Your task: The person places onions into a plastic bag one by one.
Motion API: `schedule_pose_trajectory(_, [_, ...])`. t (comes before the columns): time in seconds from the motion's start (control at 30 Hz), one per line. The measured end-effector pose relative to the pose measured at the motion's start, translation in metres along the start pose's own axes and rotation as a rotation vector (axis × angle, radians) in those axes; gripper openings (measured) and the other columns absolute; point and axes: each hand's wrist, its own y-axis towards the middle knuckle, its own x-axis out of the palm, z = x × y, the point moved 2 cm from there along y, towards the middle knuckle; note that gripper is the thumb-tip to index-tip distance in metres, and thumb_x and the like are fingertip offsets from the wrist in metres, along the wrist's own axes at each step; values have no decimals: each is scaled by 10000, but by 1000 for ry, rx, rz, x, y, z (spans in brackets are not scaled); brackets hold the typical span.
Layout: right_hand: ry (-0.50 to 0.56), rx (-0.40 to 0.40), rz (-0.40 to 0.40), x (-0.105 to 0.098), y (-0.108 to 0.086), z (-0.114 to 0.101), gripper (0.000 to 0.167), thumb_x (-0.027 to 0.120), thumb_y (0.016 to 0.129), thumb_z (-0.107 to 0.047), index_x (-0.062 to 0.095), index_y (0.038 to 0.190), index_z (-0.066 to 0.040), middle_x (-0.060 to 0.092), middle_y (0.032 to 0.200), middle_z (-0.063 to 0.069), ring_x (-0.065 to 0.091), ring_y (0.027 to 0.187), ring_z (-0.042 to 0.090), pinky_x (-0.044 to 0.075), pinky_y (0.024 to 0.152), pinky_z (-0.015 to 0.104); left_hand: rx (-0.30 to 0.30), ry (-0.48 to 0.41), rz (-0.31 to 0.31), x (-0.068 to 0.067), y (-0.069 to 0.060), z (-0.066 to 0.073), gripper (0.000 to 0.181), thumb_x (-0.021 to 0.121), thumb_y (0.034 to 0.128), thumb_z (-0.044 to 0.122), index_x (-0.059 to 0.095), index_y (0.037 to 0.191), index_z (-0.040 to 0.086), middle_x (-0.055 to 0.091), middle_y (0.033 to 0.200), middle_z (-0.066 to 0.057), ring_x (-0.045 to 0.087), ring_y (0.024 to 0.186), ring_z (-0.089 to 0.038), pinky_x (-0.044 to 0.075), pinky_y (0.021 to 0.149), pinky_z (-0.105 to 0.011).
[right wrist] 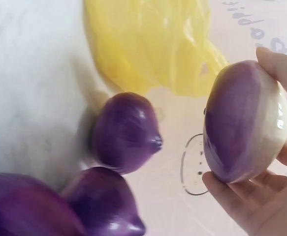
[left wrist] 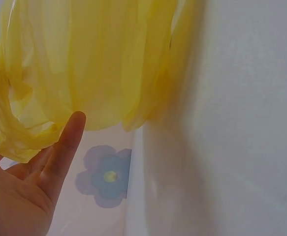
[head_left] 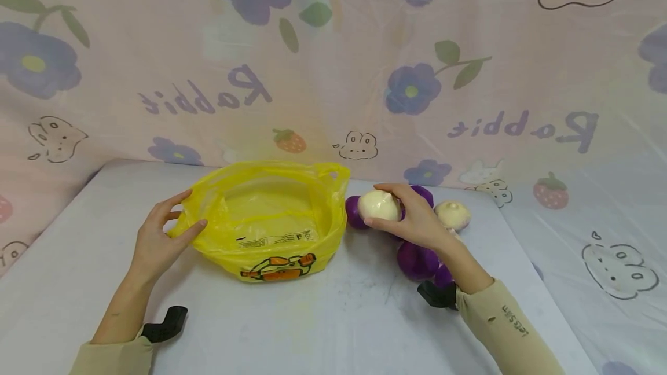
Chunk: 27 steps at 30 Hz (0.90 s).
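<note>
- From my head view, the glossy round turnip-shaped vegetable, cream-white above and purple at the base [head_left: 379, 206], is just right of the bag, in the right hand.
- I have the right hand [head_left: 417, 219] holding it; the thumb and fingers are spread to its width and press on its opposite sides. In my right wrist view its purple base is in plain sight.
- Below and behind that hand I see several glossy purple onion-shaped vegetables with pointed tips [head_left: 417, 260], grouped close together; the hand and forearm hide part of the group.
- A second cream-white vegetable with a purplish lower edge [head_left: 452, 215] sits right of the hand, beside the purple group.
- Left of all these is the thin yellow plastic bag with an orange-and-black cartoon print [head_left: 328, 242], its mouth spread wide toward me and its inside visible.
- My left hand [head_left: 161, 233] holds the bag's left edge between thumb and fingers.
- Everything rests on the white desk [head_left: 339, 317], apart from what the right hand holds.
- Near each cuff of the beige sleeves [head_left: 513, 328] I see a black angular wrist piece [head_left: 167, 326].
- Behind the desk hangs a pale pink cloth printed with flowers, rabbits and strawberries [head_left: 323, 62].
</note>
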Motion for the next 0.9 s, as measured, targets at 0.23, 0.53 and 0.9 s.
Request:
schedule_pose_trajectory(0.23, [37, 28, -1, -10, 9, -13, 716, 793, 738, -453, 522, 1342, -182, 547, 1298, 25, 547, 1051, 219, 501, 879, 424, 19, 3, 2, 2, -1, -1, 630, 705, 854, 187, 449, 1422, 90, 456, 1389, -185, 480, 1076, -305, 412, 761, -356])
schedule_pose_trajectory(0.53, [55, -11, 2, -15, 23, -28, 698, 798, 741, -426, 528, 1332, -171, 554, 1321, 15, 541, 1106, 214, 459, 962, 439, 29, 3, 14, 3, -1, 0, 625, 696, 854, 190, 450, 1417, 72, 454, 1371, -211, 494, 1086, -378, 413, 775, -412])
schedule_pose_trajectory(0.9, [80, -105, -5, -11, 36, -51, 685, 789, 755, -417, 530, 1337, -165, 555, 1312, 15, 533, 1112, 200, 463, 950, 436, 52, 11, 22, 3, 0, 3, 616, 691, 854, 175, 453, 1408, 50, 450, 1363, -231, 483, 1087, -402, 402, 783, -440])
